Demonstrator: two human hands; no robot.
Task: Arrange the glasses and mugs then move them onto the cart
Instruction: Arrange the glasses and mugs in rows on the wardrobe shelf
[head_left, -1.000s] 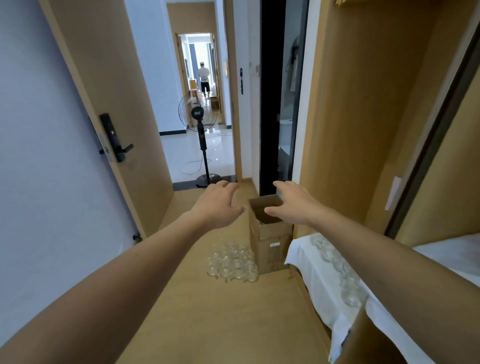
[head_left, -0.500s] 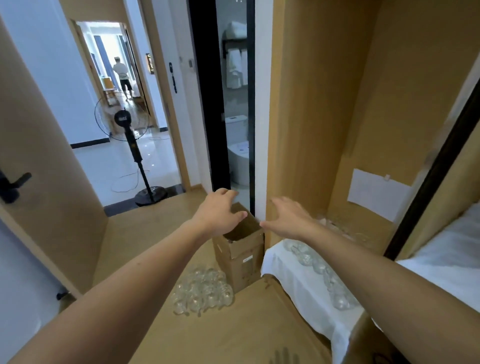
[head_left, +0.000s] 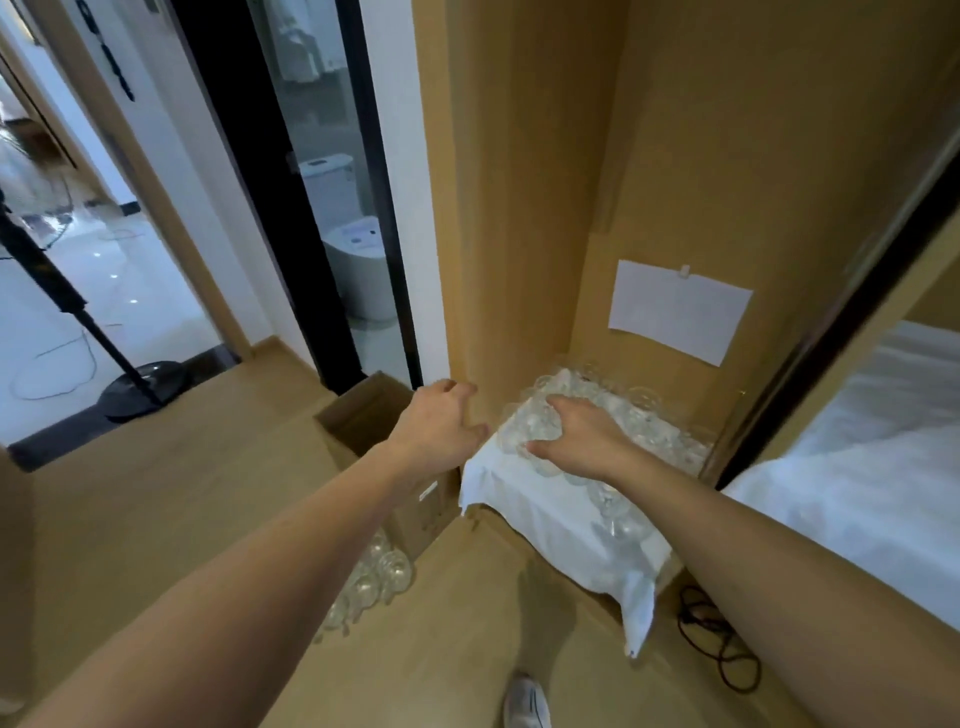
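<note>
Wooden wall (head_left: 675, 156): tall panels form a corner niche; a white paper sheet (head_left: 678, 312) is clipped to the panel above the cloth-covered surface.
Floor (head_left: 156, 519): open wood flooring lies left of the cloth-covered surface, running to a doorway and a fan stand (head_left: 119, 374).
Bed (head_left: 857, 467): white bedding, right of the cloth-covered surface, beyond a dark frame.
Cloth-covered surface (head_left: 545, 509): white cloth hangs over its near and left edges; it sits in the niche corner.
Cardboard box (head_left: 363, 415): open-topped, just left of the cloth-covered surface, touching the wall edge.
Glasses on cloth (head_left: 639, 410): clear glasses crowd the back and right side of the cloth-covered surface.
Glasses on floor (head_left: 374, 577): a cluster in front of the box, left of the cloth-covered surface, partly hidden by the left forearm.
Right hand (head_left: 576, 439): fingers spread and bent over glasses at the left rear of the cloth; whether it grips one, I cannot tell.
Left hand (head_left: 441, 423): loose, holding nothing, above the box, beside the cloth's left corner.
Cable (head_left: 717, 644): black, on the floor below the cloth's right end.
</note>
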